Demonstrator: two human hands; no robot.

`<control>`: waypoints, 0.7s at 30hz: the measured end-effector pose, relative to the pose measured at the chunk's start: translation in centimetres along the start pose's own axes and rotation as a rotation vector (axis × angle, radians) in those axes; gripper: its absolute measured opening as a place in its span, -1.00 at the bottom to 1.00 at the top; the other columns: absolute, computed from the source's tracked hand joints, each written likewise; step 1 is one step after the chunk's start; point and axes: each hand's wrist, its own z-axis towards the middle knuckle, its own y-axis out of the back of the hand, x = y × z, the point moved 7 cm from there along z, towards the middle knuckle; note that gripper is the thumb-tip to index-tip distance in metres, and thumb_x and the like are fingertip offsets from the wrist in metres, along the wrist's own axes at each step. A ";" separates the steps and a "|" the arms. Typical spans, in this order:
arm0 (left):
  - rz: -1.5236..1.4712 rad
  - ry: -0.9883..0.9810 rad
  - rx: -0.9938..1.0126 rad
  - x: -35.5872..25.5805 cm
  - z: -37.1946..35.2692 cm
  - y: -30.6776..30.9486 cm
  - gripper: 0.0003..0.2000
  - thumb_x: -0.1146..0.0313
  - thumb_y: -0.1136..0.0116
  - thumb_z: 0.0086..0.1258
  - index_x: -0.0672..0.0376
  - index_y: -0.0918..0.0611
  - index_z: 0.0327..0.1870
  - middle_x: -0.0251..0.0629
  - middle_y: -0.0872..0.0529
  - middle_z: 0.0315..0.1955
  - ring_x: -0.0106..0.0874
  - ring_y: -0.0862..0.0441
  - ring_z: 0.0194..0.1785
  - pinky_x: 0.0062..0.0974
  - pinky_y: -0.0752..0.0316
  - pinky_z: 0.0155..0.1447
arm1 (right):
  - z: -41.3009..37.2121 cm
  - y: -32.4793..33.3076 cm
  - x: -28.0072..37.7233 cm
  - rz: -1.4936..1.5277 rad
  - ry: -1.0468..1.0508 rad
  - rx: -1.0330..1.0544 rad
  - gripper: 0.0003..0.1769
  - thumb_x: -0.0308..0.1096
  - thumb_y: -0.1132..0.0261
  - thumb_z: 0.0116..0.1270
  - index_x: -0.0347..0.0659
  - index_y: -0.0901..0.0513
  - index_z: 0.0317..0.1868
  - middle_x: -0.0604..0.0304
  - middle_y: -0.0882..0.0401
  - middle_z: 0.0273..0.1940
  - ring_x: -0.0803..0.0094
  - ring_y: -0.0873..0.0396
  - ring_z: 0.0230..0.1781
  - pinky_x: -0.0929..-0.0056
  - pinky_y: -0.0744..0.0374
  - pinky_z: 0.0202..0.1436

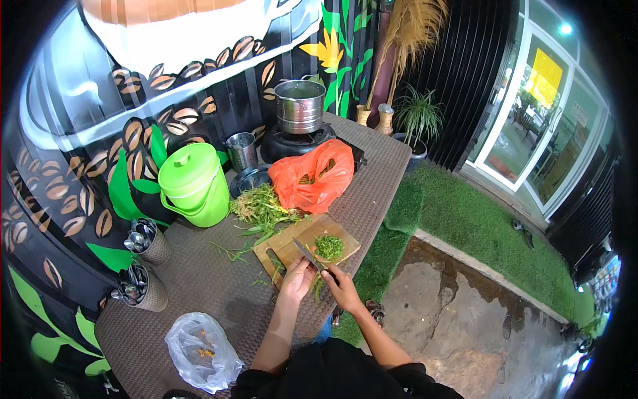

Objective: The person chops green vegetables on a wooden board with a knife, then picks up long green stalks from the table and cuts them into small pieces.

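Knife (308, 254) sits clenched in grip of right hand (342, 287) (left hand (297, 278) on cutting board (287, 249), hold unclear).

A wall (100, 153) painted with coffee beans stands left, green turf (465, 219) and wet stone paving (452, 319) lie right, glass doors (551, 113) far right.

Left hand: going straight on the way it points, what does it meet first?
Probably the knife, its blade crossing just ahead of the left hand above the cutting board. Farther on lies the orange bag. The height between them is hard to judge.
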 end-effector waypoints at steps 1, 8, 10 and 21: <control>-0.011 -0.015 -0.022 0.1 0.1 0.3 -0.73 0.44 0.00 0.46 0.24 -0.47 0.14 -0.30 -0.58 -0.08 -0.43 -0.53 0.01 -0.44 -0.45 0.15 | 0.0 -0.2 -0.3 -0.038 -0.029 -0.013 -0.60 -0.17 -0.06 0.44 -0.13 -0.46 0.20 -0.08 -0.57 0.00 0.04 -0.51 0.07 0.15 -0.25 0.20; -0.072 -0.234 -0.250 -0.4 0.7 4.1 -0.82 0.39 -0.04 0.46 0.25 -0.52 -0.02 -0.29 -0.58 -0.12 -0.44 -0.54 -0.05 -0.48 -0.47 0.09 | 2.1 -1.6 -0.1 -0.138 0.130 -0.281 -0.65 -0.23 -0.08 0.44 -0.18 -0.52 0.14 -0.02 -0.61 -0.33 0.23 -0.54 -0.39 0.29 -0.46 -0.16; -0.020 -0.251 -0.291 -1.8 -0.1 3.9 -0.84 0.37 -0.04 0.46 0.23 -0.52 -0.06 -0.32 -0.58 -0.18 -0.45 -0.55 -0.09 -0.48 -0.48 0.05 | 4.8 -3.0 -4.4 -0.011 0.057 -0.185 -0.65 -0.21 -0.08 0.44 -0.21 -0.54 0.11 0.01 -0.63 -0.29 0.30 -0.55 -0.35 0.33 -0.47 -0.13; 0.319 -0.460 -0.502 -6.0 -2.2 3.8 -0.82 0.33 -0.19 0.38 0.16 -0.48 -0.15 -0.39 -0.55 -0.35 -0.53 -0.54 -0.27 -0.49 -0.58 -0.16 | 7.5 -1.2 -5.6 0.133 -0.118 -0.022 -0.58 -0.13 -0.09 0.44 -0.40 -0.56 -0.04 0.26 -0.50 -0.49 0.58 -0.40 -0.53 0.52 -0.38 -0.44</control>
